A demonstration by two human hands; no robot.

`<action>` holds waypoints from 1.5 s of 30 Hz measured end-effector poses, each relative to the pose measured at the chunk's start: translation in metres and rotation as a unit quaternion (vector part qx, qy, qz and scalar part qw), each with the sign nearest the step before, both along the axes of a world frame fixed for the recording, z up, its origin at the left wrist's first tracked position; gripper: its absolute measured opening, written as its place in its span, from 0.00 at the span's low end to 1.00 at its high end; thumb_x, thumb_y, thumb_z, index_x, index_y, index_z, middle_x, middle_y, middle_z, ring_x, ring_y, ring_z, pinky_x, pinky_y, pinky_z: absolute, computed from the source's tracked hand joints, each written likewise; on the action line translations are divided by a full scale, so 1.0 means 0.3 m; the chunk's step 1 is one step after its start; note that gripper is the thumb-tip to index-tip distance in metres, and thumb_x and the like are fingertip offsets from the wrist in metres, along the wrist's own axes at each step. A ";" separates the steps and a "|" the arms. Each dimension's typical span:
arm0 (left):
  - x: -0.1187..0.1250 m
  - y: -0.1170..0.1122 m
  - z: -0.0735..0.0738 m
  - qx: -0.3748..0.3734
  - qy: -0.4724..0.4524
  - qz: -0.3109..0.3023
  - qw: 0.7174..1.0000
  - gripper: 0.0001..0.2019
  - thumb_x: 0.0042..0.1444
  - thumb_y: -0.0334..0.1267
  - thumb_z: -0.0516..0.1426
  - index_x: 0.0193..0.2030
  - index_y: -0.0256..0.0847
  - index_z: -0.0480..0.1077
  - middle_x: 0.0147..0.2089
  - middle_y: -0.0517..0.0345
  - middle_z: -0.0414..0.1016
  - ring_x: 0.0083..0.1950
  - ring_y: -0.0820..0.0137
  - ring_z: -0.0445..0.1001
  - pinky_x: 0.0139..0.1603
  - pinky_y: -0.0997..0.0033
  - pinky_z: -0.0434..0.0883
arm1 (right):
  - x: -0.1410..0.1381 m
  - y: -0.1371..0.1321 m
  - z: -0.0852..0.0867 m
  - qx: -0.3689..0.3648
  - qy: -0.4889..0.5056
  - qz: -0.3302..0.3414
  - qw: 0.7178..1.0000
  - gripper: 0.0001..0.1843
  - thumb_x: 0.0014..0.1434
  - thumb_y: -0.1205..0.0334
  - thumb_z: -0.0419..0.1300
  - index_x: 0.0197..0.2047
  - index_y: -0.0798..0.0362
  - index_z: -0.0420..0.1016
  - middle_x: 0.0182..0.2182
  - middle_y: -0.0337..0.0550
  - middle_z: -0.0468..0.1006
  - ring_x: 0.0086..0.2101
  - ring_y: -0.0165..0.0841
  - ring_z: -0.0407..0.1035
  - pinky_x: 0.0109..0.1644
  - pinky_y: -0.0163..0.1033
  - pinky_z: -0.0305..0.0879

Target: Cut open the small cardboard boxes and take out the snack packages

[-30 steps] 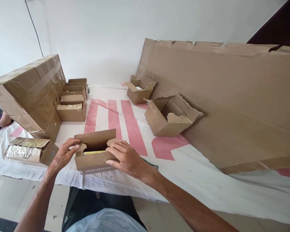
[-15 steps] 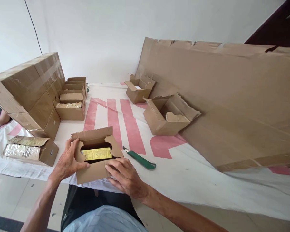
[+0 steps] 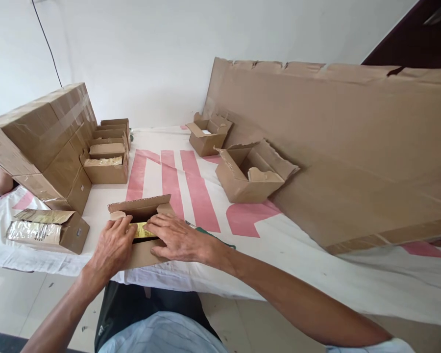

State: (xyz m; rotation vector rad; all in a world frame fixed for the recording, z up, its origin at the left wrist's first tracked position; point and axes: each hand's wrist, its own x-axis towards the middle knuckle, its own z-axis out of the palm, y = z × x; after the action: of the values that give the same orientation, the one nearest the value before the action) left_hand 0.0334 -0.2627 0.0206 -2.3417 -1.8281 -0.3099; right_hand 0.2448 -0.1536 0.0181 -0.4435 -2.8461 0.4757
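Observation:
An open cardboard box (image 3: 139, 202) sits at the table's front edge, its back flap raised. Inside it lies a yellow printed carton (image 3: 141, 230), seen only between my two hands. My left hand (image 3: 113, 245) grips the left end of the box, with bent fingers over the end flap and fingertips at the opening. From the right, my right hand (image 3: 180, 238) covers the other end flap, its fingers reaching to the yellow carton and its thumb on the front flap. Behind my right wrist, a utility knife with a green handle (image 3: 206, 231) is partly hidden.
Taped cartons (image 3: 55, 122) are stacked at left, beside a row of small boxes (image 3: 106, 172). A box with clear tape (image 3: 75, 235) lies nearer. Two open boxes (image 3: 235, 184) stand before a large cardboard sheet (image 3: 334, 147). Another person's arm (image 3: 3, 182) shows at far left.
Both hands have moved inward over the end flaps, fingers now at the opening. More of the yellow carton is covered, and my right forearm now partly hides the knife.

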 end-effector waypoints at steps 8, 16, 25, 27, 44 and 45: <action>-0.076 -0.015 0.034 0.035 0.015 0.058 0.998 0.18 0.62 0.25 0.52 0.51 0.44 0.78 0.62 0.41 0.79 0.69 0.44 0.72 0.57 0.46 0.72 | 0.124 0.053 -0.017 0.114 -0.025 -0.100 0.988 0.18 0.65 0.47 0.71 0.46 0.54 0.82 0.44 0.52 0.81 0.48 0.48 0.71 0.56 0.53 0.66; -0.065 -0.019 0.046 0.034 0.036 0.074 0.996 0.16 0.65 0.51 0.62 0.50 0.40 0.76 0.53 0.35 0.81 0.73 0.33 0.65 0.67 0.30 0.65 | 0.096 0.068 -0.017 0.123 -0.058 -0.111 0.984 0.14 0.67 0.51 0.69 0.45 0.53 0.81 0.44 0.51 0.80 0.48 0.45 0.71 0.58 0.49 0.63; -0.149 -0.041 -0.033 0.001 -0.075 0.106 0.992 0.39 0.59 0.69 0.63 0.65 0.42 0.67 0.63 0.41 0.72 0.62 0.45 0.74 0.60 0.43 0.77 | -0.017 0.086 0.004 0.157 -0.173 -0.074 0.969 0.13 0.64 0.54 0.70 0.45 0.56 0.83 0.41 0.53 0.82 0.47 0.48 0.73 0.72 0.60 0.50; -0.161 -0.042 -0.053 -0.008 -0.102 0.110 0.989 0.42 0.57 0.69 0.65 0.68 0.44 0.65 0.65 0.42 0.70 0.64 0.45 0.73 0.62 0.43 0.76 | -0.046 0.075 0.007 0.172 -0.193 -0.053 0.965 0.10 0.64 0.60 0.68 0.45 0.57 0.84 0.40 0.55 0.84 0.46 0.48 0.75 0.73 0.62 0.47; -0.184 -0.033 -0.092 -0.034 -0.170 0.150 0.973 0.46 0.49 0.70 0.69 0.68 0.45 0.67 0.73 0.39 0.66 0.72 0.38 0.65 0.63 0.35 0.71 | 0.007 0.150 0.181 -0.166 -0.019 -0.115 0.979 0.15 0.69 0.54 0.55 0.54 0.52 0.74 0.46 0.48 0.83 0.42 0.40 0.74 0.43 0.41 0.64; -0.183 -0.030 -0.084 -0.034 -0.168 0.152 0.973 0.45 0.50 0.69 0.69 0.68 0.45 0.67 0.72 0.39 0.66 0.71 0.38 0.66 0.63 0.35 0.71 | 0.026 0.160 0.189 -0.206 0.012 -0.105 0.973 0.17 0.70 0.53 0.55 0.55 0.52 0.74 0.47 0.48 0.83 0.43 0.39 0.74 0.44 0.41 0.65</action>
State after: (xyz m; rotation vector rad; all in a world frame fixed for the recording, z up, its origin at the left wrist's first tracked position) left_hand -0.0215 -0.2718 -0.0047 -2.1040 -2.3483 -0.6441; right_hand 0.2526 -0.1055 0.0749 -0.7924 -2.6283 1.0232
